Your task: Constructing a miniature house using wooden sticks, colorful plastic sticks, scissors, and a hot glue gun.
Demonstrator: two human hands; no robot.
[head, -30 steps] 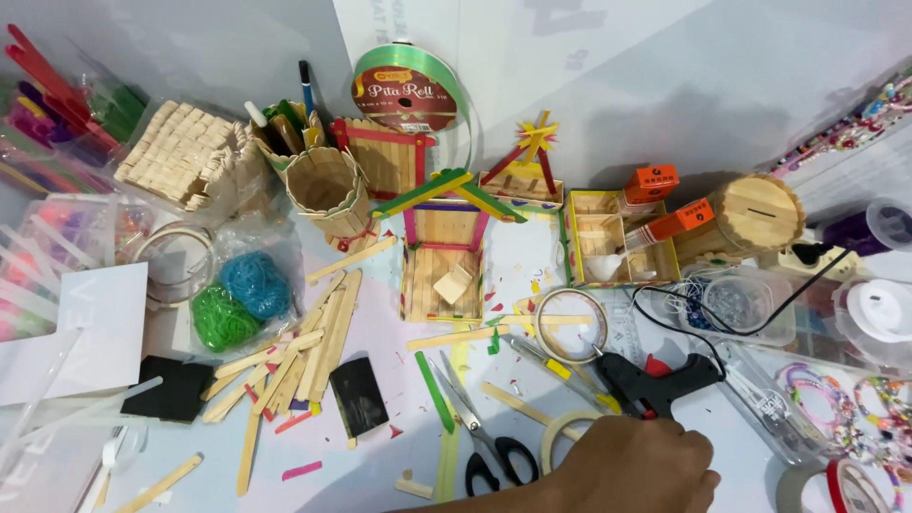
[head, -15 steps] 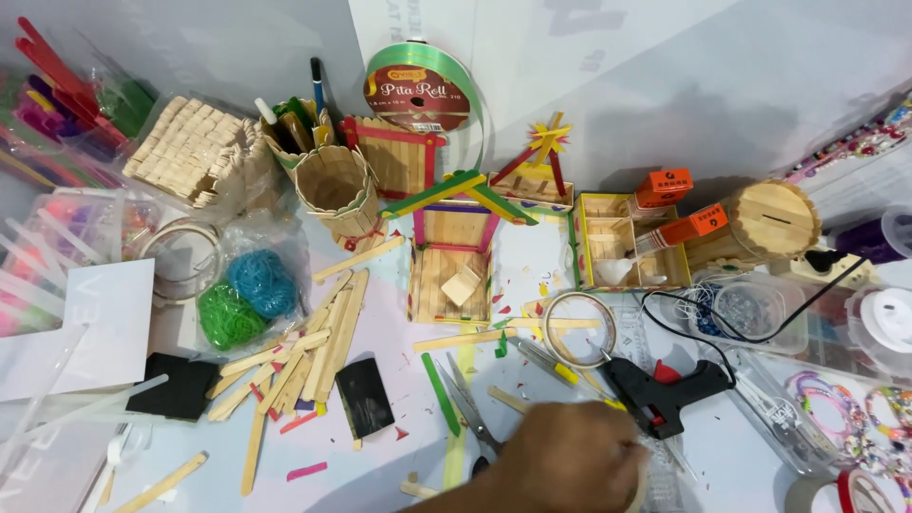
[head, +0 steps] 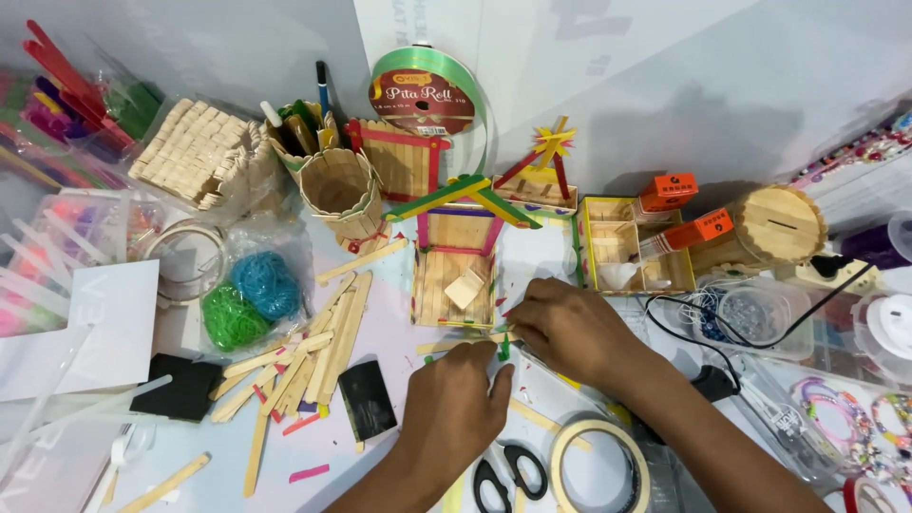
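Observation:
My two hands meet on the table just in front of a small house made of craft sticks [head: 454, 275], which has a green, red and yellow roof. My right hand [head: 570, 328] pinches a short green stick piece [head: 503, 348] at its fingertips. My left hand [head: 456, 408] has its fingers curled down on a plain craft stick [head: 439, 346] that lies flat beside the green piece. The two hands almost touch. Whatever lies under the palms is hidden.
A pile of plain craft sticks [head: 304, 366] lies to the left by bags of blue and green bands [head: 249, 299]. Scissors [head: 508, 475] and a tape roll [head: 600, 465] are near my wrists. A green ribbon roll [head: 426, 90], stick cup [head: 340, 190], yellow divided box [head: 617, 242] and bead boxes [head: 760, 318] surround them.
My left hand has come into view and my right hand has moved up from the bottom edge by the scissors; both now meet at the sticks in front of the small house.

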